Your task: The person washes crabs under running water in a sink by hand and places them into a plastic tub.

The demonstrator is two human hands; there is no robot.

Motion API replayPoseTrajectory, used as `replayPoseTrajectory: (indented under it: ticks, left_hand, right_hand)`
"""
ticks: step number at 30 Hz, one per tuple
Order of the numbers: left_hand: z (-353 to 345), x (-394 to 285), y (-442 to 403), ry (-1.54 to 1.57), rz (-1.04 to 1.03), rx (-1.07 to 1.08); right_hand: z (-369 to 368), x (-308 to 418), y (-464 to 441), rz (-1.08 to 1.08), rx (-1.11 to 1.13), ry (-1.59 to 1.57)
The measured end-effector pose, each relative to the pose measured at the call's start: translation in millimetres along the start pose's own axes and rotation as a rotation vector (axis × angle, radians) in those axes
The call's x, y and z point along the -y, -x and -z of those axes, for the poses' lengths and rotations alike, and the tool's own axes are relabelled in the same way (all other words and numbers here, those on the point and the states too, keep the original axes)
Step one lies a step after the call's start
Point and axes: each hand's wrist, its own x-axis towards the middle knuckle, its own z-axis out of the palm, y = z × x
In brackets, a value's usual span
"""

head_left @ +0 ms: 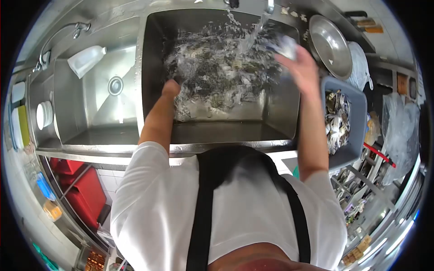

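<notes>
Churning water fills much of the large steel sink [217,127], hiding most of the dark and pale things in it. My left hand [171,87] reaches into the sink's left side; splashing water covers its fingers. Above the right side, my right hand [302,67] is closed around a pale, bluish-white crab [285,46], smeared by motion. A stream from the faucet [270,6] pours in at the back, left of that hand. Beside the sink on the right, a grey bin [359,131] holds a heap of crabs [337,122].
On the left, a second sink basin [97,110] holds a white plastic jug [87,61] and has a drain [115,86]. A steel bowl [330,45] stands behind the bin, next to a white plastic bag [359,65]. Knives [367,22] lie at the back right.
</notes>
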Motion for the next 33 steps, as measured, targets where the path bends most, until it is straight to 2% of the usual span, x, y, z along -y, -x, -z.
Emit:
replayPoseTrajectory:
  ticks: [2,4,6,7,9,10,11,12,13,14,16,17,18,19,20,21,22,24,26,27,29,31,33]
  left_hand:
    - [-50,18,-3,-0.114,0.011,-0.036]
    - [-50,12,-1,-0.234,-0.019,-0.072]
    - [-23,-8,8,0.019,0.020,-0.092]
    - [-20,-15,9,0.106,0.027,-0.098]
    - [-41,-15,-10,0.071,0.022,-0.229]
    - [-39,-19,-18,0.081,0.011,-0.240]
    - [-37,-21,-22,0.164,0.094,-0.127]
    - [-36,-20,-24,0.240,0.177,-0.008]
    - [-45,-16,-27,0.143,0.076,0.065]
    - [-28,-23,-13,0.136,0.075,0.067]
    - [34,-47,26,0.240,-0.006,0.117]
    - [42,-48,25,0.231,-0.003,0.118]
    - [48,-51,18,0.409,0.000,0.112]
    - [51,-54,19,0.587,0.005,0.110]
    - [70,-60,30,0.988,0.071,0.287]
    - [102,-71,44,1.386,0.139,0.461]
    - [129,-85,62,1.619,0.058,0.533]
    - [176,-113,100,1.874,-0.062,0.558]
    - [179,-126,108,1.873,-0.140,0.514]
    - [180,-133,113,1.881,-0.205,0.473]
    - [186,-153,129,1.884,-0.203,0.421]
    - [199,-174,153,1.913,-0.220,0.345]
    - [203,-185,168,1.955,-0.253,0.378]
  right_hand:
    - [52,4,43,-0.035,-0.284,0.219]
    - [114,-14,84,-0.024,-0.527,0.302]
    - [160,-5,121,-0.313,-0.686,0.839]
    - [193,-27,141,-0.313,-0.674,0.936]
    - [214,-58,175,-0.314,-0.684,1.036]
    - [215,-62,183,-0.193,-0.776,1.195]
    - [220,-65,187,-0.068,-0.859,1.349]
    - [211,-57,183,-0.069,-0.865,1.349]
    - [187,-41,177,-0.043,-0.909,1.180]
    - [163,-28,170,-0.018,-0.946,1.008]
    - [119,-17,156,0.226,-0.895,0.892]
    - [97,-12,148,0.415,-0.792,0.908]
    - [66,-1,140,0.458,-0.707,0.801]
    - [42,6,135,0.512,-0.570,0.822]
    - [21,0,130,0.498,-0.501,0.741]
    - [-3,-9,125,0.459,-0.448,0.569]
    - [-24,-21,121,0.402,-0.354,0.426]
    - [-65,-46,119,0.160,-0.137,0.134]
    - [-99,-59,117,-0.127,0.058,-0.208]
    - [-115,-80,113,-0.109,0.098,-0.276]
    - [-132,-88,109,-0.087,0.128,-0.343]
    - [-136,-74,109,-0.415,0.134,-0.570]
    - [-135,-69,113,-0.386,0.148,-0.566]
